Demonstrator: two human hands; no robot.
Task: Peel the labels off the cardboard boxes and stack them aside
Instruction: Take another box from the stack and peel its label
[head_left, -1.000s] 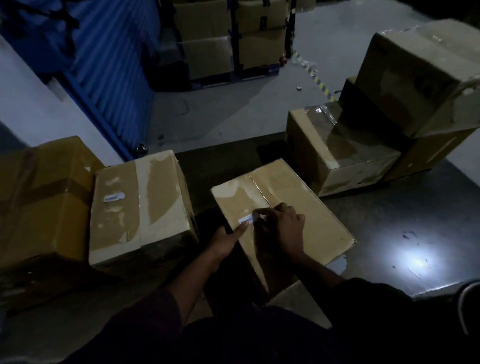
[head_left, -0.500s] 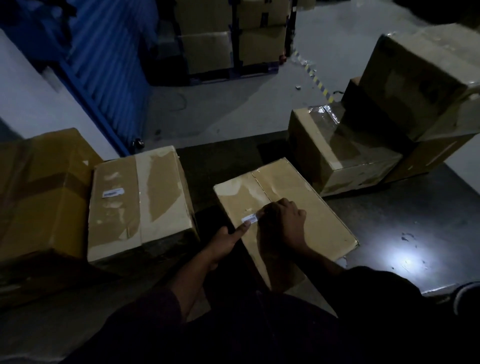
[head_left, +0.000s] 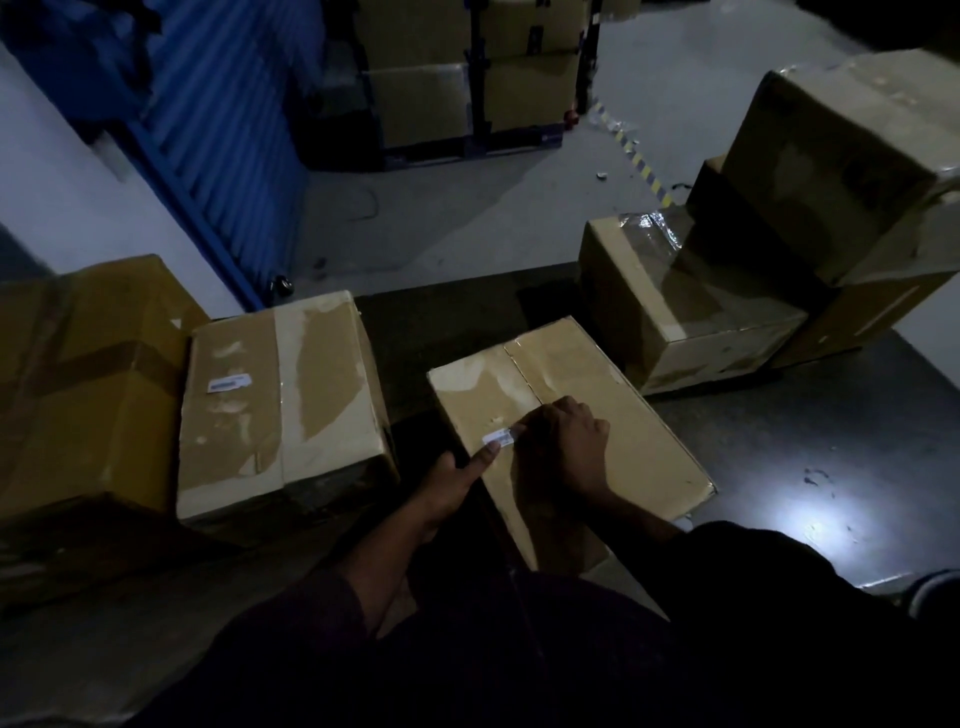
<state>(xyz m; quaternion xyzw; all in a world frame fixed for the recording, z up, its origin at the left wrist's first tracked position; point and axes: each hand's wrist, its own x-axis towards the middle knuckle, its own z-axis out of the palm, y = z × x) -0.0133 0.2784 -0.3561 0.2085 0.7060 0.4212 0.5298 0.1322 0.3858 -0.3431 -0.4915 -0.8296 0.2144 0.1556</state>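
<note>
A brown cardboard box (head_left: 613, 410) lies in front of me on a dark platform. A small white label (head_left: 496, 438) sits on its top near the left edge. My right hand (head_left: 563, 441) has its fingers curled over the label's right end and pinches it. My left hand (head_left: 457, 480) lies at the box's left edge, one straight finger pressing the box just below the label. To the left stands a second box (head_left: 311, 395) with a white and blue label (head_left: 227, 383) on its top.
A darker taped box (head_left: 78, 374) stands at the far left. Several boxes (head_left: 831, 208) are piled at the right, one in front (head_left: 670, 306). A blue corrugated shutter (head_left: 208, 114) and stacked cartons (head_left: 467, 78) stand at the back. Grey floor lies beyond.
My hands have stayed on the label with hardly any shift. The view has drifted slightly.
</note>
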